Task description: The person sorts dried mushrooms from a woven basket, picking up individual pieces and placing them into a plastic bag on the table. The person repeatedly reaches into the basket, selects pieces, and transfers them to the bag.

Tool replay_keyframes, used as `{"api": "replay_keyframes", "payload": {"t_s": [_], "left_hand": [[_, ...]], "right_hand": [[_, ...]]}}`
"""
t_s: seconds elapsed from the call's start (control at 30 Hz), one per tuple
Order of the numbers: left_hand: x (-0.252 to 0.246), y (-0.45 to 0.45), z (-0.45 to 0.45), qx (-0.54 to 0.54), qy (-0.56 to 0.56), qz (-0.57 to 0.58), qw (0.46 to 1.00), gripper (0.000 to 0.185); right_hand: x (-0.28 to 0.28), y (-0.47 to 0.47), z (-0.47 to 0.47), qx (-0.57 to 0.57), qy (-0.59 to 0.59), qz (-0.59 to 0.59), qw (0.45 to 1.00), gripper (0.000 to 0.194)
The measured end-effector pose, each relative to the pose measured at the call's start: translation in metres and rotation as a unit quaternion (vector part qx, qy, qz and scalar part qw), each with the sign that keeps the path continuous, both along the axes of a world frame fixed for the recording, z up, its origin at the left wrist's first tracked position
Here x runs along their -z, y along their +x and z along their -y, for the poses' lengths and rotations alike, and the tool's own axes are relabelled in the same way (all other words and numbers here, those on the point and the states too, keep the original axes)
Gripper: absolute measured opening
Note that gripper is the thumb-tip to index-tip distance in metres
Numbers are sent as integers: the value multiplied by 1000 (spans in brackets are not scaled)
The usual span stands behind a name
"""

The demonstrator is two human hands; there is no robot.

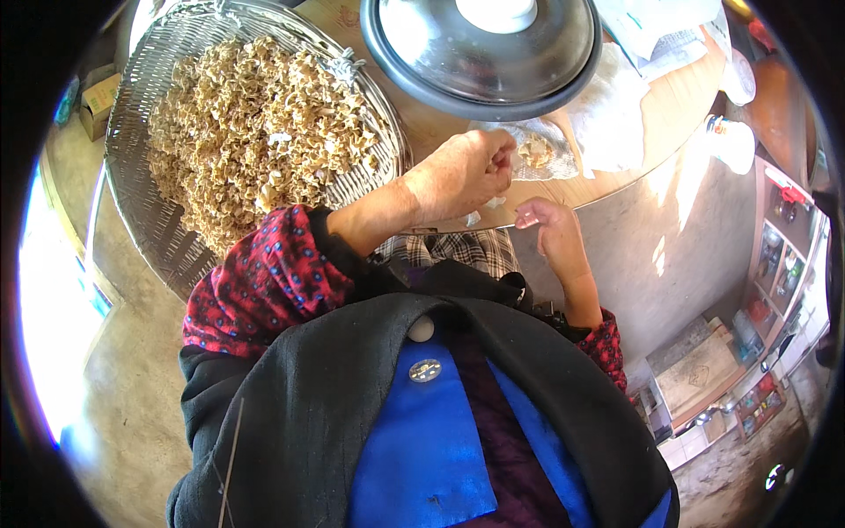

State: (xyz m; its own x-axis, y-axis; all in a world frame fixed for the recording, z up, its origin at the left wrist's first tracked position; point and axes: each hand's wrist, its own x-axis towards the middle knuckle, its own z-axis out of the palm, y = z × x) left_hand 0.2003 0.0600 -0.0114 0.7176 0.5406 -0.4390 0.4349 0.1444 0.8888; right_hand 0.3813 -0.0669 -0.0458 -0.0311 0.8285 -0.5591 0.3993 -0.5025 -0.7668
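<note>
My left hand (465, 173) is over the edge of the wooden table, past the basket's right rim, its fingers curled. Whether anything is between them is hidden. Lower and to the right, my right hand (558, 228) hovers just off the table edge with bent fingers; I cannot make out anything in it. Small whitish scraps (473, 218) lie on the table below my left hand. Beside its fingertips, a few pale brown pieces (536, 150) rest on a translucent plastic sheet (561, 165). A large woven basket (148, 86) at left holds a heap of curled, dried brown food pieces (264, 125).
A wide dark pan with a metal lid (528, 66) stands at the table's back. White plastic bags (604, 112) and printed packaging (660, 39) are right of it. A white container (731, 144) is past the table's right edge. Shelves (779, 244) stand far right.
</note>
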Motion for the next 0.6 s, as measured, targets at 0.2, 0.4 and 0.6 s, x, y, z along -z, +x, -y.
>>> {"api": "replay_keyframes", "payload": {"t_s": [0.2,0.4,0.6], "left_hand": [[0,-11,0,-13,-56,15,998,31],[-33,-55,2,-102,-139,5,985,24],[-47,-92,16,-203,-170,15,964,18]], "right_hand": [[12,-6,-7,17,-1,-63,998,36],[16,-11,-7,21,-39,-47,998,29],[27,-13,-13,72,-15,33,997,28]]}}
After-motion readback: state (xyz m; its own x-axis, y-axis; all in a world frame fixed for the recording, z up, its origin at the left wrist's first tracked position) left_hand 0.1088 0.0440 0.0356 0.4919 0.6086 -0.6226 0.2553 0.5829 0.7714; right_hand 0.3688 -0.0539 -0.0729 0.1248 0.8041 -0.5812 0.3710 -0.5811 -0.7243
